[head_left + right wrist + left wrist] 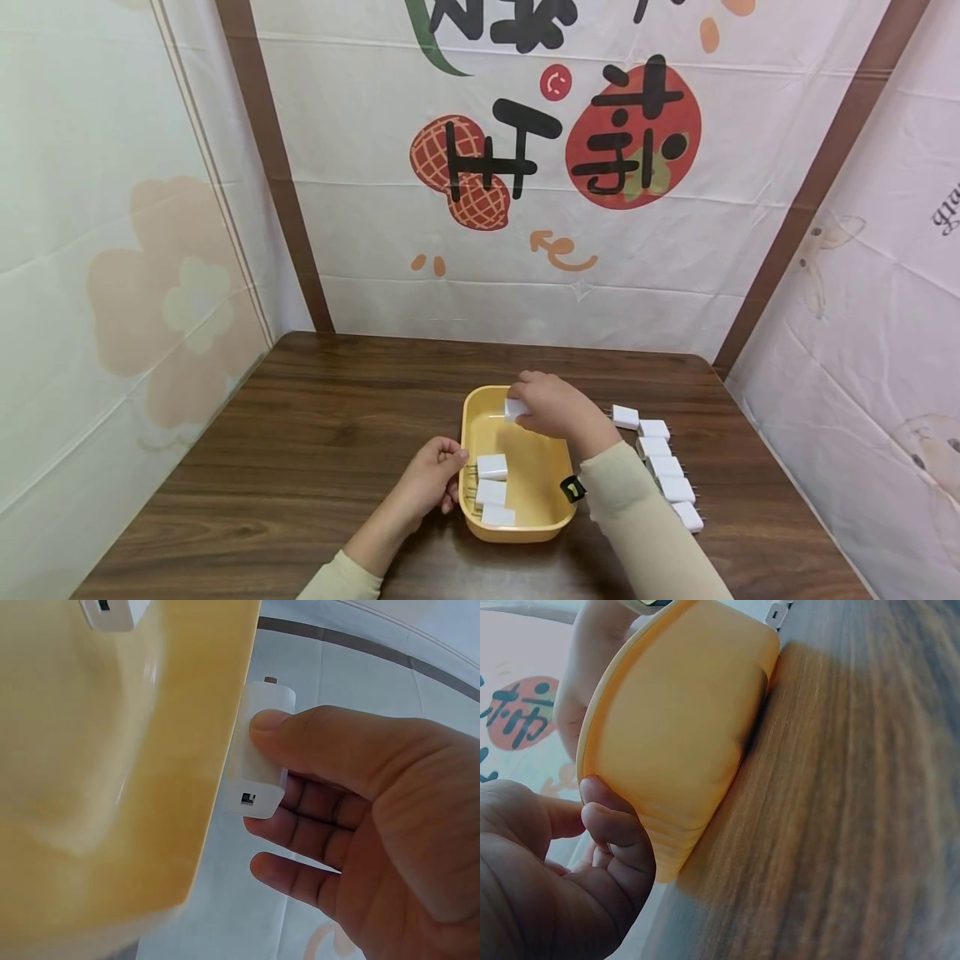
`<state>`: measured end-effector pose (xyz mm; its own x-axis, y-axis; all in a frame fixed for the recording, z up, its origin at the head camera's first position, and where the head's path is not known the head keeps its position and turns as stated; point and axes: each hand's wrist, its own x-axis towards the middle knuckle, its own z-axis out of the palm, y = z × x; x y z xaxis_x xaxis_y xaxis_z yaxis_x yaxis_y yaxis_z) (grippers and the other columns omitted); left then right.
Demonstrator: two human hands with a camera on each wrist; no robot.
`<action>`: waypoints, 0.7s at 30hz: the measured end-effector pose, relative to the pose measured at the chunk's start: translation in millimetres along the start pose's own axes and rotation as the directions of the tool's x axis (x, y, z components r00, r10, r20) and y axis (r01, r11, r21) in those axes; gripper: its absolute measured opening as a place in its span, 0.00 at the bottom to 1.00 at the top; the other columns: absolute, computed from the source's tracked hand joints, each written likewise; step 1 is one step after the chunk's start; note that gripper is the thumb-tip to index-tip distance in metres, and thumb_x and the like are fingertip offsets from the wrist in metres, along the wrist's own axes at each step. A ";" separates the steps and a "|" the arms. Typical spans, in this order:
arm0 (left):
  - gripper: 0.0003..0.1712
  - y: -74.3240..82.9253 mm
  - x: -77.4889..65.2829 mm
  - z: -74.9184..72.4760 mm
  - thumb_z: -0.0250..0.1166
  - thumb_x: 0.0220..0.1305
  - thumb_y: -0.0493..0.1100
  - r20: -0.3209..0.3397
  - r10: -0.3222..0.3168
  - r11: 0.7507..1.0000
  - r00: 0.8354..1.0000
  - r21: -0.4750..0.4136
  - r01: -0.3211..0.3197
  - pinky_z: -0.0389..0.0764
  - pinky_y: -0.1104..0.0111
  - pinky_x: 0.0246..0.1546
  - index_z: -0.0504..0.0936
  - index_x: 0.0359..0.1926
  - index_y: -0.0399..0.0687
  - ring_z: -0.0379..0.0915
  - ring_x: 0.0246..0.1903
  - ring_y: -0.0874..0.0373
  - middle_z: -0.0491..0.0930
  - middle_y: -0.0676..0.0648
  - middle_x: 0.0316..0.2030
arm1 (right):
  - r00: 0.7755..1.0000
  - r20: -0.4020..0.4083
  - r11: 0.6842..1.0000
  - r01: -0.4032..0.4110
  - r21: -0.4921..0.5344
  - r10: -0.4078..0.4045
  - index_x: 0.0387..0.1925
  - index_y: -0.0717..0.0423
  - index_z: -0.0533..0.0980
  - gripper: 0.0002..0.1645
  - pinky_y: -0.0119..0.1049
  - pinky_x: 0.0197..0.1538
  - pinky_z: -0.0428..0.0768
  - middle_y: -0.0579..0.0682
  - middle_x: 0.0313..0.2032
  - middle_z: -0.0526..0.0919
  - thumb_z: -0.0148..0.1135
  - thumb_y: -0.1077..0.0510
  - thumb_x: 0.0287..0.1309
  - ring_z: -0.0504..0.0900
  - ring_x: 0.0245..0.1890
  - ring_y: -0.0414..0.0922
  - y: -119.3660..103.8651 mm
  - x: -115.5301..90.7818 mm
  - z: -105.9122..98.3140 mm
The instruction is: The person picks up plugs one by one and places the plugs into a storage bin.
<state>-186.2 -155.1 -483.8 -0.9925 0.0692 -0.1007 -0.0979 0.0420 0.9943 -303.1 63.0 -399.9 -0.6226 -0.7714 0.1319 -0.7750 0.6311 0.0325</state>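
A small table nook screened off with fabric: a creased white cloth printed with red fruit and black characters (517, 192) at upper centre, pale patterned cloths (135, 267) down both sides, a dark-brown wood-grain table (360, 400) below.

White charger (256, 769) pinched, more in yellow basin (534, 467)

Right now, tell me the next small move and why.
Perhaps lower the pinched USB charger into the yellow tray: the right grip holds it at the far end, space shows beyond the three white chargers lying inside, and the left grip holds the tray.
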 end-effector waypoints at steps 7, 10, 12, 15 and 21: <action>0.14 1.2 -0.5 0.9 0.56 0.78 0.44 -0.001 0.000 1.000 1.000 0.004 0.000 0.70 0.73 0.12 0.68 0.51 0.35 0.65 0.14 0.61 0.72 0.47 0.23 | 1.000 0.019 1.000 0.009 0.008 -0.009 0.49 0.52 0.84 0.17 0.41 0.47 0.82 0.47 0.41 0.80 0.74 0.54 0.59 0.80 0.40 0.44 -4.7 6.4 3.5; 0.15 0.9 -0.5 1.1 0.56 0.79 0.44 -0.004 0.001 1.000 1.000 0.007 -0.001 0.70 0.73 0.12 0.68 0.51 0.35 0.65 0.14 0.61 0.72 0.47 0.23 | 1.000 0.013 1.000 0.019 0.003 -0.019 0.49 0.52 0.84 0.16 0.41 0.47 0.82 0.46 0.41 0.80 0.74 0.54 0.59 0.80 0.39 0.44 -8.0 8.2 3.5; 0.15 0.5 -0.4 1.0 0.56 0.79 0.44 -0.006 0.000 1.000 1.000 0.010 0.001 0.70 0.72 0.12 0.68 0.52 0.35 0.65 0.13 0.60 0.72 0.47 0.23 | 1.000 0.013 1.000 0.022 0.002 -0.022 0.49 0.51 0.84 0.16 0.41 0.47 0.82 0.46 0.41 0.80 0.74 0.54 0.59 0.80 0.39 0.44 -10.4 9.3 3.1; 0.15 -1.0 0.1 0.9 0.55 0.79 0.44 -0.007 -0.005 1.000 1.000 0.011 0.005 0.70 0.72 0.12 0.68 0.52 0.35 0.65 0.13 0.60 0.72 0.47 0.23 | 1.000 0.024 1.000 0.017 0.004 -0.017 0.49 0.51 0.84 0.16 0.41 0.47 0.82 0.47 0.41 0.80 0.74 0.54 0.59 0.80 0.40 0.44 -13.2 11.1 3.3; 0.15 -1.4 1.5 1.1 0.55 0.79 0.44 -0.007 -0.003 1.000 1.000 0.008 0.003 0.70 0.72 0.12 0.68 0.52 0.35 0.65 0.13 0.60 0.72 0.47 0.23 | 0.999 0.040 1.000 0.013 0.004 -0.013 0.49 0.51 0.84 0.17 0.40 0.49 0.83 0.46 0.43 0.81 0.74 0.53 0.60 0.80 0.41 0.43 -14.3 15.6 7.4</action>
<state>-187.4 -153.9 -485.4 -0.9927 0.0622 -0.1037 -0.1007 0.0503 0.9936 -302.5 41.3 -405.6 -0.6160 -0.7824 0.0922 -0.7836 0.6205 0.0307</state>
